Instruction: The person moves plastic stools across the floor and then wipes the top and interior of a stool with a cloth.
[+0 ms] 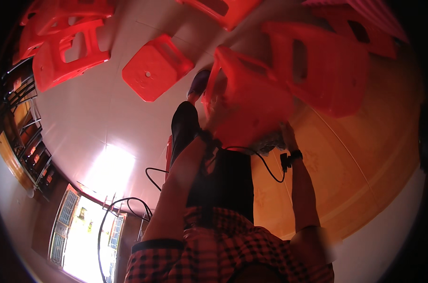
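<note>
A red plastic stool (256, 113) is tilted in front of my legs, with its openings and legs toward the far side. My left hand (218, 115) is blurred and closed on the stool's left side. At the stool's near right edge is my right hand (288, 136), its fingers bent and partly hidden. Beside those fingers, under the stool's edge, a dark mottled thing (269, 141) shows; I cannot tell what it is. Both wrists wear dark devices, and a black cable (270, 173) loops between them.
Another red stool (150, 70) stands on the pale floor at front left. Stacked red stools (72, 52) are at far left, and more red stools (322, 70) at right. An orange-brown surface (336, 165) spreads on the right. A bright open doorway (89, 236) is at lower left.
</note>
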A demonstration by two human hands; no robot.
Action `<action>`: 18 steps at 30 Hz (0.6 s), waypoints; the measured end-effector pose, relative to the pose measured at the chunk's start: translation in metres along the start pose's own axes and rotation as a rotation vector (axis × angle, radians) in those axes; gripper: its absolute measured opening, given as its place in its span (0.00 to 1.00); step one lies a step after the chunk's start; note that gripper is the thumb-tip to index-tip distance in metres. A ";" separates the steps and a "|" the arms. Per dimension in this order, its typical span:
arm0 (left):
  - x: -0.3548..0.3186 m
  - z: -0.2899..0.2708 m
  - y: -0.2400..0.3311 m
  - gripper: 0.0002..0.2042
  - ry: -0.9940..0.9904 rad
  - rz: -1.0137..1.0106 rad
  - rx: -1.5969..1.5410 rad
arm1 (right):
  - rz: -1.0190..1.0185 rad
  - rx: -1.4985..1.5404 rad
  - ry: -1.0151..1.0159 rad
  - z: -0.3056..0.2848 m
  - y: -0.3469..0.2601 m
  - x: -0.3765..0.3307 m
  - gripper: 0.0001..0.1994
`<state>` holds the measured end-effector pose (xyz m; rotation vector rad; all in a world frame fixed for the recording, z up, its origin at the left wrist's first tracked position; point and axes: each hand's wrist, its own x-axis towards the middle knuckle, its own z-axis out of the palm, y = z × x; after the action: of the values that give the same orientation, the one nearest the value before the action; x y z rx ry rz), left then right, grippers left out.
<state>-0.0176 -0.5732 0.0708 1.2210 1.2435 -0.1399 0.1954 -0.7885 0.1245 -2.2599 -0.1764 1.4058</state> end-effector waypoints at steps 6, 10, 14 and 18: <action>-0.015 0.017 -0.009 0.43 0.083 0.120 0.153 | 0.082 0.051 0.009 -0.004 -0.004 -0.010 0.25; -0.027 0.025 0.012 0.43 0.056 0.102 0.124 | 0.069 0.046 -0.032 -0.020 0.010 -0.013 0.26; -0.032 0.026 0.019 0.41 0.066 0.058 0.173 | 0.180 0.077 0.022 -0.024 0.015 -0.016 0.26; -0.030 0.030 0.017 0.41 0.018 0.078 0.091 | 0.144 0.104 0.007 -0.034 0.037 -0.009 0.26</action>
<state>0.0006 -0.6042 0.0993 1.3502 1.2141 -0.1303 0.2158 -0.8349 0.1269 -2.2284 0.0620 1.4443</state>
